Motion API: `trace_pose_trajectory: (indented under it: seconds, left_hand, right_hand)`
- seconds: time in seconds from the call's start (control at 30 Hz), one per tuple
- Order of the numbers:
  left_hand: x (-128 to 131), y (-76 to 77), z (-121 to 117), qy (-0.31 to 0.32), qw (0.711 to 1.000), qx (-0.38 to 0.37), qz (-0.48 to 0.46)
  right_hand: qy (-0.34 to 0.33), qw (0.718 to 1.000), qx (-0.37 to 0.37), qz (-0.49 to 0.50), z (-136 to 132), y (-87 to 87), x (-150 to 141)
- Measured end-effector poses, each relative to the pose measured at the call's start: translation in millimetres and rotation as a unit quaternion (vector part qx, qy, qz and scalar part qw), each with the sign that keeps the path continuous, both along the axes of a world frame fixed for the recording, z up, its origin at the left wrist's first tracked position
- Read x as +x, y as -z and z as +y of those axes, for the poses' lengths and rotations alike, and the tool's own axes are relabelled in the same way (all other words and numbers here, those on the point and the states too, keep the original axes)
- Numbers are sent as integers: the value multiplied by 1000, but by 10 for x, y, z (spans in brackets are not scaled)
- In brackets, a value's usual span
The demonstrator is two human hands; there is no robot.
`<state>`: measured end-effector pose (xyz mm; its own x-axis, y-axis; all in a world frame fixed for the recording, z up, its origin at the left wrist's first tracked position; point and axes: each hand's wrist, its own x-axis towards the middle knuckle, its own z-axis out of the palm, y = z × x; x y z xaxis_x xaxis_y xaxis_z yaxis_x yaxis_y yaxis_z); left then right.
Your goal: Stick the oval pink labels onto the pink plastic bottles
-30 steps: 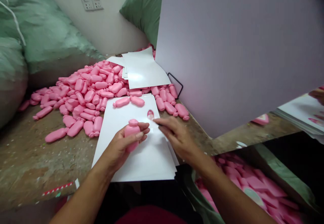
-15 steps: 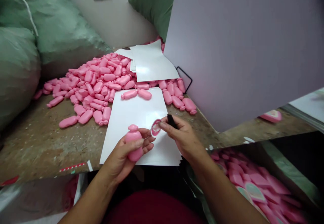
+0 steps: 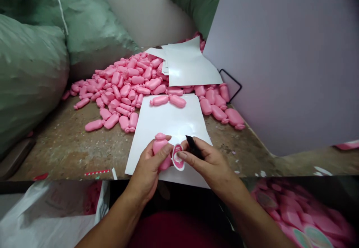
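Note:
A small pink bottle stands roughly upright in my left hand, with the thumb across its front. Just to its right, my right hand pinches an oval pink-and-white label between thumb and finger. A black strip also sits in the right hand, near the index finger; what it is I cannot make out. The label's left edge is close to the bottle; whether they touch is unclear. Beneath both hands lies a stack of white sheets, with two pink bottles at its far end.
A heap of pink bottles covers the back of the worn table. More white sheets lie over it. Green sacks crowd the left, and a large pale panel stands at right. Pink pieces fill a space below the table edge.
My hands have come closer together, and the label has moved down beside the bottle, its printed face turned more toward me. The view has swung a little left.

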<state>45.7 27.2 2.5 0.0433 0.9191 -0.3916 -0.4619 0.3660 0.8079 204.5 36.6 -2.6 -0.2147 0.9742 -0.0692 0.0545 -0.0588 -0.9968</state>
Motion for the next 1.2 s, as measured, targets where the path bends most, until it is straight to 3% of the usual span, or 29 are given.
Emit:
trace_pose_trajectory:
  seconds: [0.1,0.33,0.53,0.73,1.2]
  left_hand:
    - [-2,-36,-9,1,1000,-4,2]
    - [52,-45,-31,-15,992,-34,-117]
    - [112,-90,-30,-24,981,-64,-181]
    - [94,-85,-41,-16,984,-58,-168]
    - [122,-41,-35,-17,989,-33,-145]
  right_hand:
    - [16,999,-28,8,-5,10,-13]
    - [58,998,16,25,-43,-50,-130]
    - [55,998,40,-6,-96,-75,-204]
    - [59,994,77,-41,-104,-62,-207]
    - [69,996,64,-4,-78,7,-231]
